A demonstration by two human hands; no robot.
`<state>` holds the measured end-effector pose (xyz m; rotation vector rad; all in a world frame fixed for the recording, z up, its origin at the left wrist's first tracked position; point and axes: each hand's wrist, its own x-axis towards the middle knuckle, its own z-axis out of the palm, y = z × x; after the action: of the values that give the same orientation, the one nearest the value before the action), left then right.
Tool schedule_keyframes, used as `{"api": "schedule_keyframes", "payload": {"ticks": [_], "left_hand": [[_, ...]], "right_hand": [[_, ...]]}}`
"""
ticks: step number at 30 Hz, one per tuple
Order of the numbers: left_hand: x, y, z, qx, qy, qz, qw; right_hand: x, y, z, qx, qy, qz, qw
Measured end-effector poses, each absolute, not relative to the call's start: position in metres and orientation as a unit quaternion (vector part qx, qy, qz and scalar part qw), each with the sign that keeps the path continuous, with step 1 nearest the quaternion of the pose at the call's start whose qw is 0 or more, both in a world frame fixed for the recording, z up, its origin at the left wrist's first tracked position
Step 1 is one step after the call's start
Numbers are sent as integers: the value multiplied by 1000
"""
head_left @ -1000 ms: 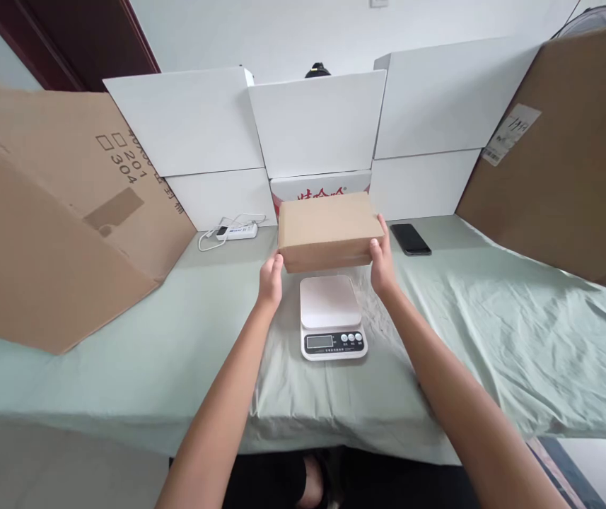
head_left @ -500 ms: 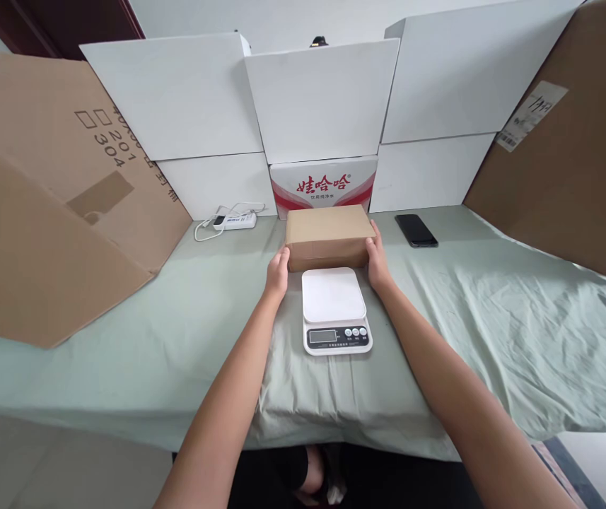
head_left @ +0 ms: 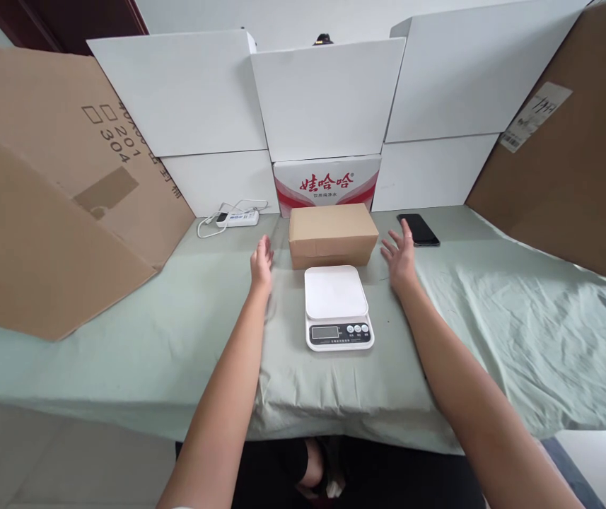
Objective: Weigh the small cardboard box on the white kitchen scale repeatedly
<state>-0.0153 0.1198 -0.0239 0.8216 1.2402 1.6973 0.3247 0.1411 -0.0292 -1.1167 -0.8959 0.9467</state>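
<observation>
A closed brown cardboard box [head_left: 333, 237] is set between the two hands and touched by neither; its contents are hidden by the shut top. It is low and oblong, with a plain, matt upper face, and its front is marked by a faint seam.

The left hand [head_left: 261, 265] is held open, gripping nothing, near the box's left end. The right hand [head_left: 400, 258] is held wide, fingers spread, near the other end, and a flat, glossy black phone [head_left: 423, 232] is partly overlapped by it in view.

Between the wrists, a white plastic scale [head_left: 336, 293] is placed, fitted with a smooth, round-cornered plate, a dark display panel and three round buttons.

Beyond both hands, a carton printed in red [head_left: 327, 185] is flanked and topped by white boxes [head_left: 329, 102]; what is held in them cannot be seen. Ahead of the left hand, a white device [head_left: 237, 218] is laid with a looped cable. Well outside each hand, large cardboard panels [head_left: 42, 198] are stood. Pale green cloth [head_left: 148, 339] is spread underneath, heavily creased beyond the right forearm.
</observation>
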Motion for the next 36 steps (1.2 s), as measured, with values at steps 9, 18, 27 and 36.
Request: {"api": "schedule_keyframes", "payload": {"ticks": [9,18,27,36], "left_hand": [[5,117,-43,470,456,620,433],[7,113,-41,495,444,617,421],[11,102,-13,541,446,621,350],[0,-10,-7,556,412,637,340]], "right_hand": [[294,131,-33,-448,-510,448,581],[296,133,-40,-445,-526,433,581],[284,123,-13,-423,-567,351,613],[302,30,6,-420,-656,240,579]]}}
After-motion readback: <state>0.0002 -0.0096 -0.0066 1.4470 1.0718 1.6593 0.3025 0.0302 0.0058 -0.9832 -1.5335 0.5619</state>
